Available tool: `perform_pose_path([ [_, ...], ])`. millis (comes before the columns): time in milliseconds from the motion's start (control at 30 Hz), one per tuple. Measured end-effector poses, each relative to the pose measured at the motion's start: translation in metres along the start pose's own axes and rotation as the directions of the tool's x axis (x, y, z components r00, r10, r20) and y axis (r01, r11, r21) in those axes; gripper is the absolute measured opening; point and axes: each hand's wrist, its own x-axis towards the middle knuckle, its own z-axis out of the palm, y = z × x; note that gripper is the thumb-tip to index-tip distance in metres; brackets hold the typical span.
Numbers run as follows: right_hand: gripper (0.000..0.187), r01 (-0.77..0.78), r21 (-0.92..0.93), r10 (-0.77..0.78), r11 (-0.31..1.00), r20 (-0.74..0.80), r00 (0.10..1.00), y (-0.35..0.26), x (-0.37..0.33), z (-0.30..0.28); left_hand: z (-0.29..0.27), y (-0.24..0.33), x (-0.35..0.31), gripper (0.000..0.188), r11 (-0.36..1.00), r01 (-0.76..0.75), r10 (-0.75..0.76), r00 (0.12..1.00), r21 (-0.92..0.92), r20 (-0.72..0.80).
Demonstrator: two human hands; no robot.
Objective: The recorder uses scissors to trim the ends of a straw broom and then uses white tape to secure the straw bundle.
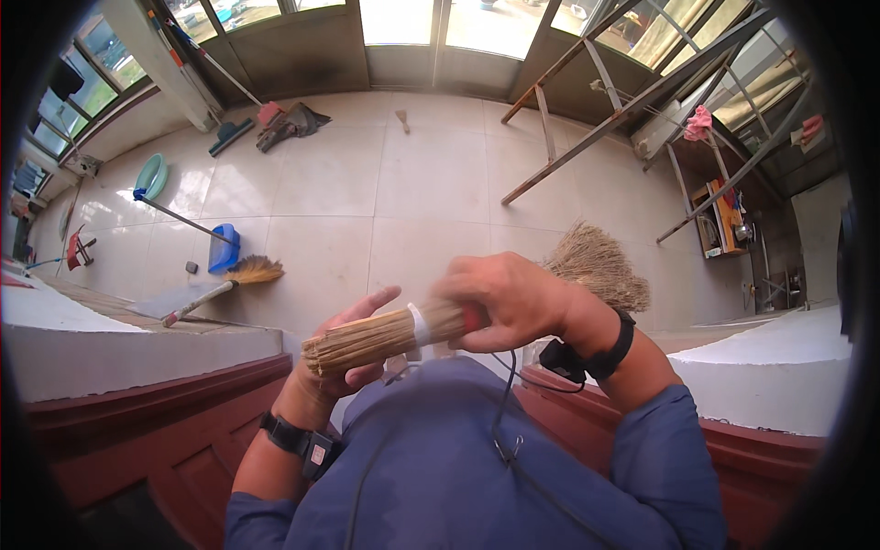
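Note:
A straw hand broom (362, 343) lies crosswise in front of my body, its cut handle end to the left. Its bristles (600, 266) fan out at the right, beyond my right wrist. My left hand (365, 304) supports the handle from beneath, thumb on the near side and fingers on the far side. A white band (420, 325) circles the handle between my hands. My right hand (522, 293) is closed over the broom further right, by a red patch (474, 317); its fingers are smeared by motion and partly hide the broom there.
Left on the tiled floor are a blue dustpan (224, 247), a brush broom (252, 270) and a green basin (151, 176). A mop (289, 126) lies by the far doors. Metal frame legs (577, 165) and a wooden box (724, 217) stand right. Red door panels (174, 431) flank me.

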Motion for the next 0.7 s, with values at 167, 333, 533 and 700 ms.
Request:
perform_pose_path([
  [167, 0.041, 0.022, -0.079, -0.022, 0.997, 0.000, 1.000, -0.004, -0.002, -0.001, 0.044, 0.008, 0.015, 0.069, 0.944, -0.075, 0.186, 0.926, 0.321, -0.329],
  [333, 0.038, 0.049, -0.119, -0.032, 0.992, 0.136, 0.990, -0.014, 0.001, -0.002, 0.039, 0.046, 0.001, 0.068, 0.914, -0.069, 0.101, 0.993, 0.401, -0.060],
  [533, 0.034, 0.015, -0.202, 0.032, 0.979, 0.227, 0.973, -0.011, 0.006, -0.001, 0.064, 0.064, 0.001, 0.067, 0.844, -0.073, 0.064, 0.997, 0.531, 0.035],
  [700, 0.029, -0.066, -0.283, 0.137, 0.957, 0.242, 0.961, -0.003, 0.013, 0.001, 0.077, 0.057, -0.004, 0.061, 0.807, -0.085, 0.073, 0.996, 0.584, 0.044],
])
